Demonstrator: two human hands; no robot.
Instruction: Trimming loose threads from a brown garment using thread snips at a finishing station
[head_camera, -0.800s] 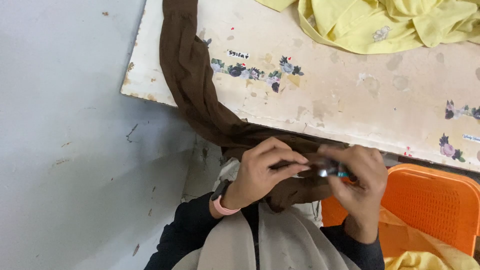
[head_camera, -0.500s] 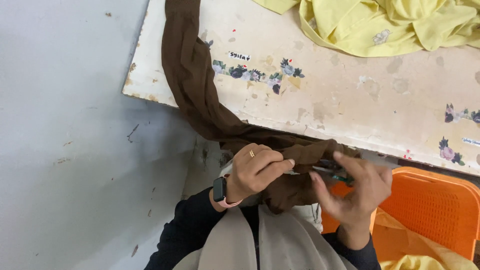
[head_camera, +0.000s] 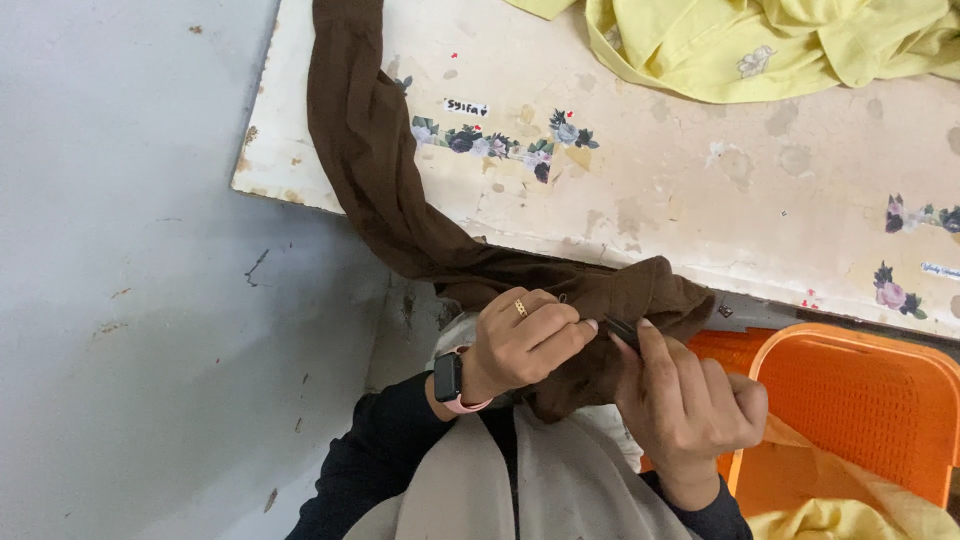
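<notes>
Your left hand (head_camera: 520, 340) has its fingers (head_camera: 570, 330) curled tight, pinching a fold of the brown cloth (head_camera: 400, 200) just below the near edge of the surface (head_camera: 700, 190). A ring sits on one finger, and a dark watch with a pink strap (head_camera: 450, 382) circles the wrist. Your right hand (head_camera: 690, 400) meets the left from the other side: its fingers are folded narrow around a small dark tool (head_camera: 622, 330), whose tip shows between the two hands and touches the cloth. What kind of tool it is cannot be told.

The brown cloth bunches between your hands, hanging off the near edge of the surface, then runs as a long twisted band up along the left end of the surface to its far edge.

The surface is a worn cream board with flower stickers (head_camera: 500, 145) near its left part and more at its right end. A heap of yellow cloth (head_camera: 760, 45) lies on the far right of the surface, well apart from the brown cloth. Below the near edge of the surface, just right of your right hand, stands an orange plastic basket (head_camera: 860, 400) with more yellow cloth in it. Left of the surface is grey floor (head_camera: 130, 300).
</notes>
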